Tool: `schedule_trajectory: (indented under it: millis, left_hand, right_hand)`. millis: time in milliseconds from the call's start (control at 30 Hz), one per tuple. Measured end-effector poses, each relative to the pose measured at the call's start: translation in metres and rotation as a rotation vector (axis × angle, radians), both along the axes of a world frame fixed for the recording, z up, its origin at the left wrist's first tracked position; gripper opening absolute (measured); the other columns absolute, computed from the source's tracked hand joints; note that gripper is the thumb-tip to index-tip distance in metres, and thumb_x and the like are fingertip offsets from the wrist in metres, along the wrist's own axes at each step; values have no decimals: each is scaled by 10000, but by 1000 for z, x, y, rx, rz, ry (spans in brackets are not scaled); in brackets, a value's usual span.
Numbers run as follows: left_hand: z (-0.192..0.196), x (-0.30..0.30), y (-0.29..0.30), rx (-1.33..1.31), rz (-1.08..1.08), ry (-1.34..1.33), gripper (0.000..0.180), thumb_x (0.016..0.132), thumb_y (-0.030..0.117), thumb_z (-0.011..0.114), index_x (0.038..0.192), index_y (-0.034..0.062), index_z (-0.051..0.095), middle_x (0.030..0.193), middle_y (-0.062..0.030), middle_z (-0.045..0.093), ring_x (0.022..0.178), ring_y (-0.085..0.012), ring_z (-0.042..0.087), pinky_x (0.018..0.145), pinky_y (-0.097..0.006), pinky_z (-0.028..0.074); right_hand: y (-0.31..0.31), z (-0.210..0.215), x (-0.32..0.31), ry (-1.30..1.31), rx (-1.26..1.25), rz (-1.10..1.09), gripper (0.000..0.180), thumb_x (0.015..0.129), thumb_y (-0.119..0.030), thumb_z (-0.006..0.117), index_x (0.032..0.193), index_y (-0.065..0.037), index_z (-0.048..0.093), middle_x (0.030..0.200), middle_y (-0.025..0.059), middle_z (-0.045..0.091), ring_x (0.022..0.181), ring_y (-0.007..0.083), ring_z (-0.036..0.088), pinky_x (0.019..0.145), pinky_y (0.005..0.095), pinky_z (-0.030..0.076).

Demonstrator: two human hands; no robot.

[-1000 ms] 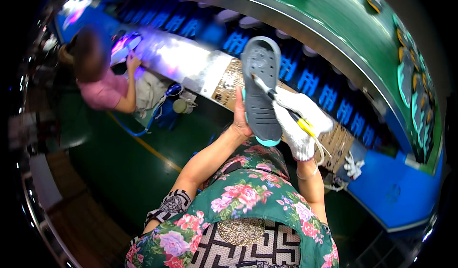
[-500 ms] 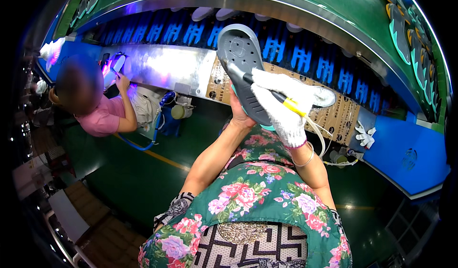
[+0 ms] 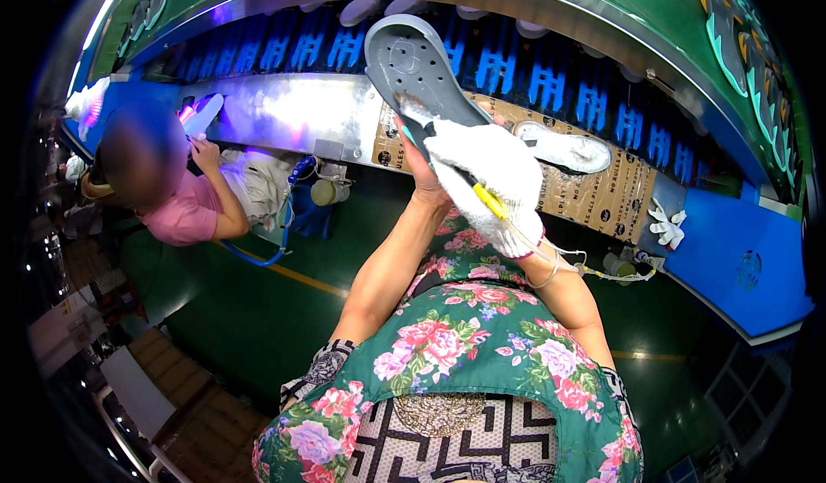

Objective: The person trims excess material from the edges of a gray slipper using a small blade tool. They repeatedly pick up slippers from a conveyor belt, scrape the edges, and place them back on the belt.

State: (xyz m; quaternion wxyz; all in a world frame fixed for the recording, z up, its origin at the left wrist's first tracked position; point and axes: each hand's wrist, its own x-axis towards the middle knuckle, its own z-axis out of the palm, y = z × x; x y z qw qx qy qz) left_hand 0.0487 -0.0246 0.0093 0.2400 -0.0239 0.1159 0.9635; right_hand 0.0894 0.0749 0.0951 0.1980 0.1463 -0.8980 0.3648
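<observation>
A grey shoe sole (image 3: 406,63) with small round holes and a teal edge is held up, tilted, above the bench's front edge. My bare left hand (image 3: 423,173) grips it from below along its left side. My right hand (image 3: 495,166), in a white knit glove, is closed round a brush (image 3: 418,113) with a dark handle, a yellow collar (image 3: 489,200) and thin tubing trailing toward my wrist. Its bristles touch the sole near the middle. The glove hides the sole's lower part. Behind my right hand, a whitish sole-shaped piece (image 3: 564,149) lies on the cardboard.
Brown cardboard (image 3: 602,195) covers part of the metal bench (image 3: 292,113). Behind runs a row of blue prongs (image 3: 495,70), beneath a green shelf carrying soles (image 3: 727,49). A white glove (image 3: 667,225) lies by a blue panel (image 3: 731,268). A co-worker (image 3: 185,203) sits at left.
The grey sole has shifted up and left and turned more aslant. My right hand has moved left with the brush, showing more of the whitish piece on the cardboard.
</observation>
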Motion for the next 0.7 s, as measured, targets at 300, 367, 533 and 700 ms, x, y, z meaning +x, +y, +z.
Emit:
schedule_trajectory:
  millis: [300, 367, 533, 700]
  left_hand:
    - [5, -12, 13, 208, 104, 88, 1107, 793, 913, 374, 1368, -28, 479, 1249, -216, 599, 1126, -398, 609, 959, -549, 524]
    - [-4, -18, 8, 190, 34, 77, 1098, 785, 909, 407, 1365, -20, 484, 1223, -222, 613, 1085, -418, 631, 928, -554, 542]
    - [0, -18, 12, 155, 132, 89, 1052, 767, 872, 514, 1403, 36, 455, 1323, -171, 565, 1198, -406, 570, 981, -600, 515]
    - [-10, -14, 6, 74, 75, 77, 1060, 771, 872, 506, 1413, 33, 438, 1326, -169, 565, 1194, -401, 575, 987, -636, 495]
  right_hand:
    - [-4, 8, 1, -75, -136, 58, 248, 809, -148, 780, 1056, -139, 763, 1048, 78, 747, 955, 239, 708, 874, 364, 552]
    - [0, 6, -3, -127, -361, 113, 283, 830, -165, 764, 1111, -148, 744, 1113, 91, 732, 1004, 248, 697, 902, 366, 540]
    - [16, -32, 13, -200, -597, 49, 347, 879, -70, 724, 1224, -82, 696, 1191, 90, 713, 1075, 228, 678, 956, 340, 520]
    - [12, 3, 8, -28, -218, 118, 248, 820, -94, 740, 1068, -111, 750, 1049, 84, 743, 937, 272, 706, 809, 380, 553]
